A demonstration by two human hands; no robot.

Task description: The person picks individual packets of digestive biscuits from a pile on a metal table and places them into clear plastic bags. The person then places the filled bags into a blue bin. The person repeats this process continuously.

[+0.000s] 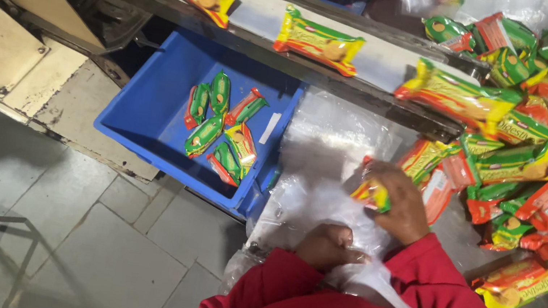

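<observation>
right hand [394, 204] grips a small biscuit packet [372, 194] over the clear plastic bag [331, 163] | left hand [325, 244] just below, fist bunching the bag's film | best to spread the mouth wide | blue crate [148, 112] lies leftward

Three packets [319, 41] on belt; one blue crate [148, 112].

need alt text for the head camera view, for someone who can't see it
A person in red sleeves holds a clear plastic bag with the left hand while the right hand grips a biscuit packet. Packets heap on the table at right; more ride a conveyor belt above a blue crate.
</observation>
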